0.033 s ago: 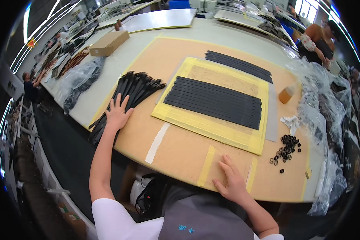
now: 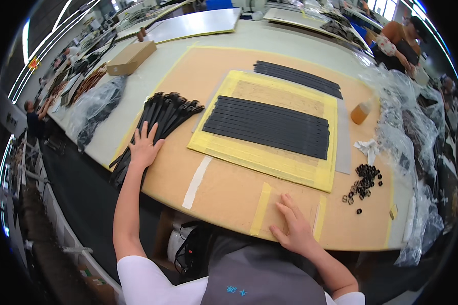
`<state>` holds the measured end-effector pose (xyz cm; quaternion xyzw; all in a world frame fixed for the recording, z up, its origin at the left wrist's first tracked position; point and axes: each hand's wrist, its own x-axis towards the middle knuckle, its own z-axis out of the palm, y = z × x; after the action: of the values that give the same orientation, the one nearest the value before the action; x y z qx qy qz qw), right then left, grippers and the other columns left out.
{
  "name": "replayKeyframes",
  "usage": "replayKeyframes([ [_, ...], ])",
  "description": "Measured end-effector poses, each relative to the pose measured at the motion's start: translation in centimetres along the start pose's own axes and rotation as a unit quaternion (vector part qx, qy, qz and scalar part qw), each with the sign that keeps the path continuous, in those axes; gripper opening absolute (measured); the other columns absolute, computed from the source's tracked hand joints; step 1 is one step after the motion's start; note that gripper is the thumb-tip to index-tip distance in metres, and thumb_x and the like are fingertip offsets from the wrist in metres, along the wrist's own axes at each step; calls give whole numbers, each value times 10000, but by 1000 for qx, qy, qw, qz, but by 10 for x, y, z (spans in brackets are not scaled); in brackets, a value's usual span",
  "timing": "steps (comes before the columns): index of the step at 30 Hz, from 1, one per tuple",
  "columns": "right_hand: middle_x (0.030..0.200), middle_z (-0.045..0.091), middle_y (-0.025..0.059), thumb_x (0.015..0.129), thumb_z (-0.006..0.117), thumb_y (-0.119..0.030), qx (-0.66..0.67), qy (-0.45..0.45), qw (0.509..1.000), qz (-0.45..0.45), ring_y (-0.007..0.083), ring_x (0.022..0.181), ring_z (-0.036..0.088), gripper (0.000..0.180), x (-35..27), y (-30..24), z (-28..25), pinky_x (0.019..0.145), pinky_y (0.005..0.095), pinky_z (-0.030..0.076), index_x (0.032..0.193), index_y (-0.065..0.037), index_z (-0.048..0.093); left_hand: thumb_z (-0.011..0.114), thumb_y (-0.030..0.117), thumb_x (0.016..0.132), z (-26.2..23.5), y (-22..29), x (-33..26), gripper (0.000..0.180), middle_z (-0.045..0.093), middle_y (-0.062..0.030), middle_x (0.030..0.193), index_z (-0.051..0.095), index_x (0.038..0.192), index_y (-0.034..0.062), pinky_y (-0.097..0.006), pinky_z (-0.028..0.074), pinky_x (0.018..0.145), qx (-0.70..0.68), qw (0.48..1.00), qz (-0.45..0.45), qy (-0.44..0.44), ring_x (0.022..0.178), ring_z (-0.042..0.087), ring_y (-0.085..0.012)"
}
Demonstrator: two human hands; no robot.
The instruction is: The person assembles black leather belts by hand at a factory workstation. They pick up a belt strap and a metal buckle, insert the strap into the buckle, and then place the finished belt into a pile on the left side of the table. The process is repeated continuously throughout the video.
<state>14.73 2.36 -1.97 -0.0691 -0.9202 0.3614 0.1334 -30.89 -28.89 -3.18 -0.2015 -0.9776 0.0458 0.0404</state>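
The white worktable is curving toward me through the fisheye view, and a tan mat is covering its near part right up to the front edge. My left hand is lying over a bundle of black straps at the table's left edge, fingers spreading wide rather than closing around it. My right hand is hovering or resting near the front edge, fingers loosely parting and gripping nothing; I cannot tell whether it is touching the mat. Between my hands a stretch of mat is lying bare apart from a white tape strip and a yellow tape strip. Beyond it a yellow-bordered board is carrying a row of black straps, and a second row is lying past its far side. To the right, small black buckles are crowding that side, with a bottle of amber liquid standing farther back and clear plastic wrap bordering the mat. My left hand is hiding part of the bundle, whose lower ends are blurring into the dark floor; the wrap's contents are staying hard to make out.
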Motion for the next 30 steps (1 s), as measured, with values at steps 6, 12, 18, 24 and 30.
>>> replayKeyframes([
  [6,1557,466,230,892,766,-203,-9,-4,1000,-1,389,1472,430,582,2,6,-4,1157,453,427,1395,-4,552,508,572,1025,11,-25,29,729,167,-49,1738,232,1654,329,-757,338,1087,-12,1000,-13,6,1532,255,-456],
  [12,1561,465,211,903,759,-226,-1,-3,1000,-3,358,1478,432,592,-2,12,-3,1150,432,435,1408,-6,541,513,597,1020,9,-33,50,790,92,-69,1751,180,1669,294,-801,291,1079,37,997,-60,-14,1573,159,-430],
  [18,1551,475,210,918,761,-258,15,0,1000,-14,354,1480,428,577,0,15,-4,1154,435,432,1394,-2,557,610,542,985,-28,94,40,843,76,-84,1756,231,1660,209,-733,100,1183,-51,985,137,92,1608,80,-344],
  [24,1537,484,240,937,746,-342,-86,75,993,38,395,1494,391,616,21,46,-47,1203,509,352,1401,15,553,527,616,998,-54,286,35,785,208,-68,1732,354,1616,164,-577,65,1268,-178,934,303,71,1607,124,-294],
  [30,1551,451,278,933,719,-412,-190,95,973,84,437,1498,359,677,16,81,-54,1214,555,300,1416,29,545,378,731,1004,-23,374,54,837,251,-35,1718,307,1639,190,-561,102,1282,-130,940,315,26,1599,163,-251],
])
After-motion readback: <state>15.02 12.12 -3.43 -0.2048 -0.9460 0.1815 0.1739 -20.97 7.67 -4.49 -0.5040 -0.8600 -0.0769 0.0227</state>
